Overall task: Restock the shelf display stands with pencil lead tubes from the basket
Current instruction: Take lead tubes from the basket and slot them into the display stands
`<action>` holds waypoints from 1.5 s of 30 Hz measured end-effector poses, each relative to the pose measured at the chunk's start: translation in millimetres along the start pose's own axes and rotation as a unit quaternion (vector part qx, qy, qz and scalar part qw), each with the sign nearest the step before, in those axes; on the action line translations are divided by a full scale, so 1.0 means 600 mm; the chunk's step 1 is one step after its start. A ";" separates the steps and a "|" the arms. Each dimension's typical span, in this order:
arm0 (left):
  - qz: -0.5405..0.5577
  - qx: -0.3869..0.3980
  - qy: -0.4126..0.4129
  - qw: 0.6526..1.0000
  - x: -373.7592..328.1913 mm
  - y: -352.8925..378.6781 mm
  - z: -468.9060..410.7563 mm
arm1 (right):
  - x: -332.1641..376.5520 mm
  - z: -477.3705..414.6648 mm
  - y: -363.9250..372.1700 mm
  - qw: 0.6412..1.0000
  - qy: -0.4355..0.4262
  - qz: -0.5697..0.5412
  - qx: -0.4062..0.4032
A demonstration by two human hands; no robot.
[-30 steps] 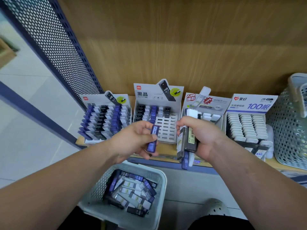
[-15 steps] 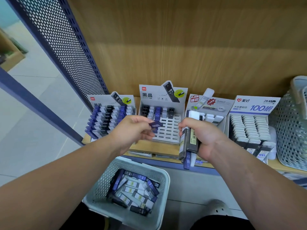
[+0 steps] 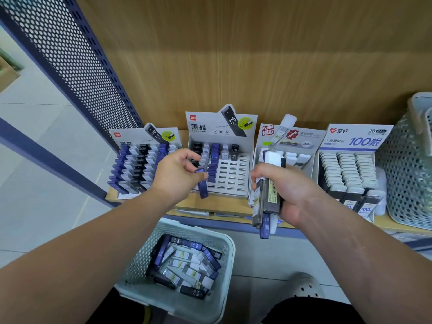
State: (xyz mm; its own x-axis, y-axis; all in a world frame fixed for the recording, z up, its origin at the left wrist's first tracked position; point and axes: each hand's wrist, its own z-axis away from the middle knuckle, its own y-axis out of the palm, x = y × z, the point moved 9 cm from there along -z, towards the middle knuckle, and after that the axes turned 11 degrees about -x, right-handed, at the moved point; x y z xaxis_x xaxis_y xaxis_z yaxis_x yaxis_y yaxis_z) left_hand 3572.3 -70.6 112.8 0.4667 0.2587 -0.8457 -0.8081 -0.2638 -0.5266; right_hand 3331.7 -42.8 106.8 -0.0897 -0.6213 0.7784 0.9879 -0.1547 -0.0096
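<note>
Purple lead tube (image 3: pixel 203 185), slim and flat, pinched in left hand (image 3: pixel 177 176).

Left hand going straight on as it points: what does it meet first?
The left hand, holding a tube, would likely meet the purple column in the half-empty stand; depth unclear.

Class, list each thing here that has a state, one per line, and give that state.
Left hand: pinches one blue tube.
Right hand: grips a bundle of tubes.
Middle stand: partly filled, many slots empty.
Left stand: nearly full.
Basket: holds loose tubes.
</note>
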 end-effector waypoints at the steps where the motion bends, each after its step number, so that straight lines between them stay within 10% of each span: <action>1: -0.026 -0.007 0.020 0.999 -0.003 0.004 -0.004 | -0.002 -0.001 -0.002 1.000 0.002 0.001 -0.001; 14: -0.152 0.008 0.240 0.959 -0.018 0.039 -0.013 | -0.003 -0.015 -0.031 1.000 -0.003 -0.018 -0.002; 45: -0.226 0.034 0.433 0.872 -0.032 0.072 0.008 | -0.004 -0.008 -0.049 0.999 0.007 -0.039 -0.028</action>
State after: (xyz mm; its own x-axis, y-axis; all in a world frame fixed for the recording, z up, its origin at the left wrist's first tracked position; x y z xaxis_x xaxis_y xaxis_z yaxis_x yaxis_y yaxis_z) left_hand 3526.7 -82.3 106.8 0.8159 -0.4841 -0.3161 -0.4768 -0.2542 -0.8415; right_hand 3302.0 -40.4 102.6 -0.1691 -0.6159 0.7695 0.9693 -0.2453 0.0166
